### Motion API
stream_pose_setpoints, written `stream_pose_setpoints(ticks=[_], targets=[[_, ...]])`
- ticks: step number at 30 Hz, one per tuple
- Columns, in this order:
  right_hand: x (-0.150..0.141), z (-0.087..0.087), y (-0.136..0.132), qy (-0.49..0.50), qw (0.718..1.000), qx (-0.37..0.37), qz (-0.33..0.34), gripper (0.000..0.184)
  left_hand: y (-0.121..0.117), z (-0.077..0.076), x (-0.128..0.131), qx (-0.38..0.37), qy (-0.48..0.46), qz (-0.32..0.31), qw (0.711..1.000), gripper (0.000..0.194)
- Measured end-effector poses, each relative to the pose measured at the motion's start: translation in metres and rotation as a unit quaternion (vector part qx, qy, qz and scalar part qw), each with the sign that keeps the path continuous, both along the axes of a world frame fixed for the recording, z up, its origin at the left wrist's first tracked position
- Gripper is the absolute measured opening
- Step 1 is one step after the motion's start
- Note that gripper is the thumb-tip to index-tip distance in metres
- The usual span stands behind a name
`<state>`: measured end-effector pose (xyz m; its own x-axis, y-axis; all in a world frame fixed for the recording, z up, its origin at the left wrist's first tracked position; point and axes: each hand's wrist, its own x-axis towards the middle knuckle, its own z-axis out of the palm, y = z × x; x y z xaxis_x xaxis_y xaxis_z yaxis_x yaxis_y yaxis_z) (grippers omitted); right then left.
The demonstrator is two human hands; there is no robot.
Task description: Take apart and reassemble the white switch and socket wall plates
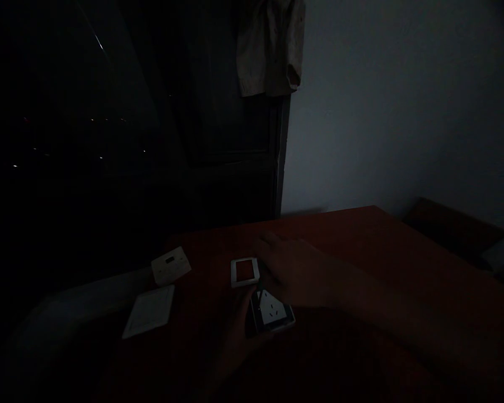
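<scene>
A wall socket point(274, 309) with a white face and a dark surround sits on the reddish-brown table. My left hand point(237, 341) is wrapped round its left and near sides, thumb and fingers apart on either side of it. Over the socket's far edge, my right hand point(294, 268) is bent with its fingers curled downward. What those fingers pinch, if anything, is lost in the dark. A white square frame point(234, 274) with an open middle lies just beyond the socket, close to both hands.
To the left lie a pale plate with a small slot point(163, 273) and a flat white panel point(149, 312). The table point(344, 224) reaches toward a grey wall point(395, 112). Cloth point(273, 50) hangs by a dark window point(88, 140). The room is very dim.
</scene>
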<state>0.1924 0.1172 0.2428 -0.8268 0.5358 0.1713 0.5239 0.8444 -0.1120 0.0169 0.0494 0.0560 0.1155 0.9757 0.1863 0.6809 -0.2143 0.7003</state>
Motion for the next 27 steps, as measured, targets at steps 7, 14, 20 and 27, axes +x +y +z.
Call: stream_pose_setpoints(ticks=[7, 14, 20, 27], targets=[[-0.0083, -0.0031, 0.0027, -0.015, 0.999, 0.026, -0.039, 0.027, 0.0001, -0.0086, -0.0011, 0.004, 0.016, 0.018, 1.0, 0.079], [-0.0022, -0.0016, 0.002, 0.02, 0.998, -0.034, 0.038, 0.037, 0.0004, -0.005, 0.0005, -0.002, -0.01, 0.008, 1.0, 0.082], [-0.0053, -0.0032, 0.0053, -0.01, 0.999, 0.024, -0.035, 0.028, -0.0026, -0.0043, -0.0001, -0.028, -0.019, 0.012, 0.999, 0.085], [0.0, -0.0015, 0.0047, 0.012, 1.0, -0.019, 0.005, 0.024, -0.0042, 0.0002, -0.0029, -0.052, -0.062, -0.004, 0.997, 0.08]])
